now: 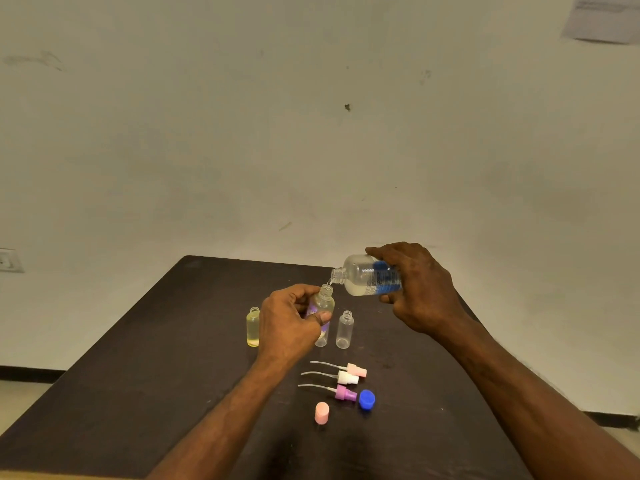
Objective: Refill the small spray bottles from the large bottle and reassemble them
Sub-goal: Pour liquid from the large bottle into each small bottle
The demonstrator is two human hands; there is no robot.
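Note:
My right hand (420, 289) grips the large clear bottle with a blue label (370, 275), tipped so its open mouth hangs just over a small bottle's neck. My left hand (287, 323) holds that small purple-labelled bottle (323, 303) lifted off the table and slightly tilted. A thin stream runs between the two mouths. Two other uncapped small bottles stand on the dark table (138, 375): a yellowish one (252, 327) at the left and a clear one (345, 330) at the right. A further clear bottle (321, 339) is mostly hidden behind my left hand.
Three spray heads with dip tubes lie in a row nearer to me: pale pink (355, 370), white (347, 378) and purple (344, 393). A blue cap (366, 399) and a pink cap (321, 413) sit beside them. A wall stands behind the table's far edge.

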